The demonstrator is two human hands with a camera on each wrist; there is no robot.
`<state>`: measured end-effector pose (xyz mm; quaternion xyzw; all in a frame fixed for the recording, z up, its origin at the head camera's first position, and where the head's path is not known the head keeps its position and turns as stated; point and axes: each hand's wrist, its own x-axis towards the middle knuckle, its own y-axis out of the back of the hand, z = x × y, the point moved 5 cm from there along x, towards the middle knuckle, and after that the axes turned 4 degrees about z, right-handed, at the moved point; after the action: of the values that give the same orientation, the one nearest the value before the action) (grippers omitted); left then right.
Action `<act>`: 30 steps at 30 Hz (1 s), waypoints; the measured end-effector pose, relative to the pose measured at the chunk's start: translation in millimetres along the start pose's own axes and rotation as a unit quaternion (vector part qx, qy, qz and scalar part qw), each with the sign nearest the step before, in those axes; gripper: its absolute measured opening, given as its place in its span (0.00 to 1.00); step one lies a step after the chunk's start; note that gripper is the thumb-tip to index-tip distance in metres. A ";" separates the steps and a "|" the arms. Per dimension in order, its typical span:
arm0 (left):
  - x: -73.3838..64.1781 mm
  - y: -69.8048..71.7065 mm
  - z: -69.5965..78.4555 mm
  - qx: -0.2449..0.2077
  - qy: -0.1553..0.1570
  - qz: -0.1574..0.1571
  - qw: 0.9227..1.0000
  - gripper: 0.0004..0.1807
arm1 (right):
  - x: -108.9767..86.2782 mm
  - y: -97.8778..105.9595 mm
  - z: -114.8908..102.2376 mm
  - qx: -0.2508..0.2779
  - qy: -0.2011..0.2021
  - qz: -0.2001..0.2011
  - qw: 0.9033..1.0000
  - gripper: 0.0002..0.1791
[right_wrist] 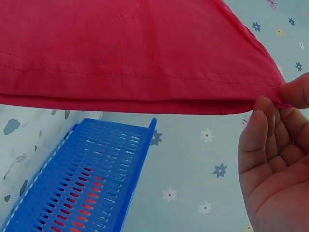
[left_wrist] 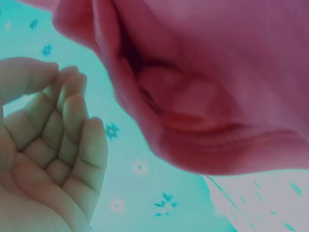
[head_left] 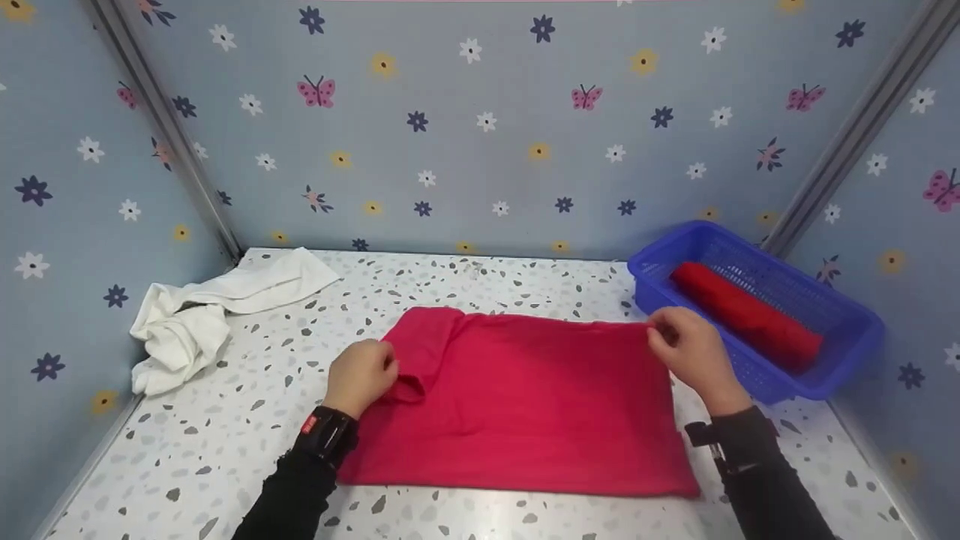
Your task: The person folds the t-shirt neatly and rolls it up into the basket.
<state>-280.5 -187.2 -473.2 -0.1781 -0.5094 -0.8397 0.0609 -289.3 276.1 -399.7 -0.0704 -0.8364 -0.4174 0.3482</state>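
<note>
A red T-shirt [head_left: 540,397] lies folded across the speckled table, its sleeve [head_left: 420,352] turned in at the far left. My right hand [head_left: 694,356] pinches the far right corner; in the right wrist view, thumb and fingers [right_wrist: 260,130] grip the stitched hem [right_wrist: 145,87], which is lifted. At the left side, my left hand [head_left: 361,376] is beside the sleeve. The left wrist view shows that hand [left_wrist: 53,150] loosely curled, nothing in its grasp, a gap between it and the sleeve opening [left_wrist: 193,106].
A blue plastic basket [head_left: 855,337] stands at the right, with a rolled red cloth [head_left: 750,315] inside. Crumpled white cloth [head_left: 184,337] lies at the left by the wall. Patterned panels [head_left: 480,150] enclose the table [head_left: 247,420] at the back and sides.
</note>
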 end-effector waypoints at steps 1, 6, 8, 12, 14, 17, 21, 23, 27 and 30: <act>1.7 1.4 -5.1 0.000 0.010 0.003 1.000 0.13 | 0.5 0.5 -0.6 0.001 -0.001 -0.001 1.000 0.07; 8.2 4.8 -30.5 -0.005 0.061 0.008 0.998 0.08 | 1.7 1.6 -3.6 0.005 0.001 -0.003 1.000 0.07; 10.2 5.9 -38.7 -0.006 0.079 0.007 0.997 0.07 | 2.1 2.1 -4.6 0.007 0.002 -0.001 1.000 0.07; 13.7 5.6 -51.3 0.001 0.102 0.006 0.995 0.07 | 2.3 3.1 -5.1 0.011 0.000 0.003 1.000 0.07; 14.9 4.2 -55.1 0.002 0.111 0.002 0.994 0.07 | 1.9 3.3 -5.0 0.013 -0.004 0.003 1.000 0.07; 15.9 0.0 -59.3 0.004 0.127 -0.011 0.992 0.06 | 1.5 3.4 -4.7 0.015 -0.008 0.004 1.000 0.07; 16.0 -5.1 -63.0 0.006 0.147 -0.034 0.989 0.07 | 1.5 3.9 -5.4 0.019 -0.004 0.008 1.000 0.08; 16.0 -6.7 -64.6 0.008 0.153 -0.044 0.987 0.07 | 1.6 4.4 -6.4 0.022 0.001 0.011 1.000 0.08; 16.9 -10.1 -67.8 0.016 0.154 -0.059 0.986 0.09 | 1.1 4.6 -6.9 0.021 0.008 0.016 1.000 0.08; 18.2 -13.0 -69.7 0.024 0.154 -0.069 0.985 0.11 | 1.0 3.8 -6.3 0.019 0.009 0.016 1.000 0.08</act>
<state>-317.6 -240.8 -506.6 -0.0089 -0.5250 -0.8468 0.0846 -285.2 273.7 -394.0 -0.0731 -0.8398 -0.3962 0.3639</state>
